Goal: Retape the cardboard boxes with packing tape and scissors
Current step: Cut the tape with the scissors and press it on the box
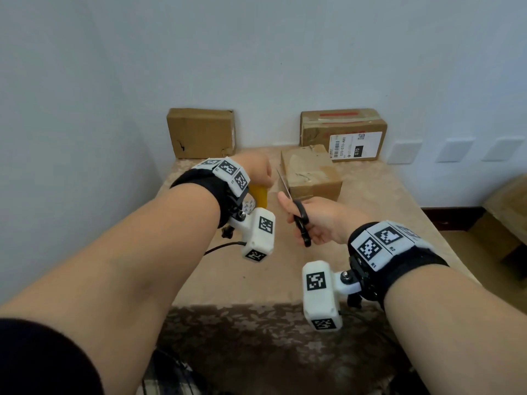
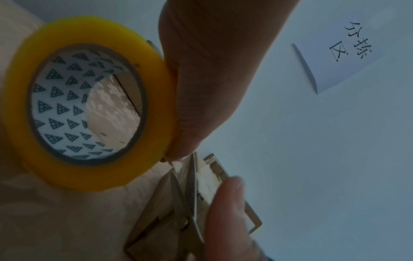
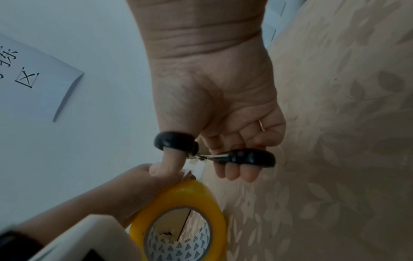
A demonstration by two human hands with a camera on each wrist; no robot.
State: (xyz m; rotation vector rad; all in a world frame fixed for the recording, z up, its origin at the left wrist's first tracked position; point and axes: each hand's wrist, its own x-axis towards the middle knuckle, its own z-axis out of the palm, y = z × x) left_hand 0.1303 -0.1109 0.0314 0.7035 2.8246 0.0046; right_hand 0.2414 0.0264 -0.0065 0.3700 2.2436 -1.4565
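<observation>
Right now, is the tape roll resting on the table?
No, the left hand holds the yellow tape roll up in the air above the table.

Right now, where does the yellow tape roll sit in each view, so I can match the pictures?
Head: tape roll just left of centre, mostly hidden under the left hand.
Left wrist: fills the left half.
Right wrist: bottom centre.
Shared landmark: scissors, beside the roll in every view.

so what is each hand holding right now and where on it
The left hand grips the yellow roll of packing tape by its outer rim. The right hand holds the black-handled scissors by their handle loops.
</observation>
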